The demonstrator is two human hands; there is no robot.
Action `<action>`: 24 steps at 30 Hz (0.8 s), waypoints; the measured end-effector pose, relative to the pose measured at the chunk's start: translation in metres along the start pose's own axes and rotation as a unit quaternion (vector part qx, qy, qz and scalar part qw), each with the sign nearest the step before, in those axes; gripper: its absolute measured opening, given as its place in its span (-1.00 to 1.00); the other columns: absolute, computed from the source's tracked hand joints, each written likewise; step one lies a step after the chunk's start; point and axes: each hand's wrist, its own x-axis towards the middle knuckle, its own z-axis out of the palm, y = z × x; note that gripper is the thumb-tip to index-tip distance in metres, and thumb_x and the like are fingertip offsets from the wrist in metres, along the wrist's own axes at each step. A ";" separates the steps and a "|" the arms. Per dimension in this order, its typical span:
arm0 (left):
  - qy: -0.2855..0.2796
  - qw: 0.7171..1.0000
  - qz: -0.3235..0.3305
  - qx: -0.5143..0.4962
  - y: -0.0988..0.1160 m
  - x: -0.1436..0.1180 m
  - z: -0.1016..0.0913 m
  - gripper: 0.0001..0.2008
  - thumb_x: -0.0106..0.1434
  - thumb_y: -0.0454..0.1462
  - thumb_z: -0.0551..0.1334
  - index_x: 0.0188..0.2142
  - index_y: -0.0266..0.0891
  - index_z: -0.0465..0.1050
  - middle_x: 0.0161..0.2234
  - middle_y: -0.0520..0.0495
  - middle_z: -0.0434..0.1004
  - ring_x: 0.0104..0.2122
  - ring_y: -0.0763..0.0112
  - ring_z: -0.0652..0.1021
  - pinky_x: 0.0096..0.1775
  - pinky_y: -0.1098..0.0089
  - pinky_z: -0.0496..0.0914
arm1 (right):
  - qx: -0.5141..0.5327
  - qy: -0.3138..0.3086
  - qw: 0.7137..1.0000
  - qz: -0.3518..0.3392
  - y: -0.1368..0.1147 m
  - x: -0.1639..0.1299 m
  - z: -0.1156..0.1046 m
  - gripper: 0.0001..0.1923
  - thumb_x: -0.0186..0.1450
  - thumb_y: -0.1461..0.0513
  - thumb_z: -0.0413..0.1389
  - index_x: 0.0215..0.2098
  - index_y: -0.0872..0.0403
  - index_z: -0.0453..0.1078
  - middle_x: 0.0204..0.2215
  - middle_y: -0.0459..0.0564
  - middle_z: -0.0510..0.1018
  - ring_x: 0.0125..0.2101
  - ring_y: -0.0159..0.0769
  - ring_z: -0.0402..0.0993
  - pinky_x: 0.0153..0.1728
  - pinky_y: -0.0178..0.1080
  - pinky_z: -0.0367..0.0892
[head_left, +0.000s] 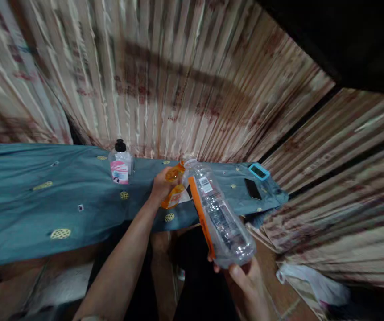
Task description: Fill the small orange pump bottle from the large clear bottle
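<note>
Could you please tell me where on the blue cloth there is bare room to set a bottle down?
The blue cloth lies bare left of the capped bottle. It is crowded between the left hand, gripping an orange pouch, and the phone near the right edge.

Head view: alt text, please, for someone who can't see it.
The right hand tilts a clear plastic bottle by its base toward an orange bottle gripped by the left hand, above a teal cloth.
</note>
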 end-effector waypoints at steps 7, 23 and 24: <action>-0.007 1.000 0.009 -0.003 0.000 -0.001 0.002 -0.52 -0.21 -0.06 0.50 -0.30 -0.21 0.53 -0.42 0.07 0.62 -0.42 0.35 0.55 -0.33 0.39 0.40 | -0.006 -0.030 0.999 -0.010 0.007 0.005 -0.012 -0.45 0.02 -0.08 0.53 -0.18 0.04 0.56 -0.41 0.00 0.74 -0.49 -0.30 0.60 -0.36 -0.28 0.46; -0.006 1.000 0.013 0.012 -0.001 0.000 0.002 -0.50 -0.20 -0.04 0.49 -0.27 -0.22 0.52 -0.40 0.04 0.61 -0.41 0.34 0.56 -0.33 0.38 0.40 | -0.014 -0.004 1.000 -0.003 -0.001 0.000 -0.006 -0.40 -0.03 -0.12 0.54 -0.20 0.04 0.55 -0.44 -0.01 0.72 -0.49 -0.29 0.58 -0.37 -0.26 0.45; -0.004 1.000 0.014 0.012 -0.002 -0.001 0.002 -0.50 -0.20 -0.04 0.49 -0.28 -0.22 0.52 -0.40 0.04 0.61 -0.41 0.34 0.56 -0.33 0.38 0.41 | -0.015 -0.005 1.000 -0.003 -0.001 0.000 -0.006 -0.39 -0.02 -0.13 0.54 -0.18 0.04 0.55 -0.43 0.00 0.73 -0.49 -0.28 0.58 -0.37 -0.26 0.45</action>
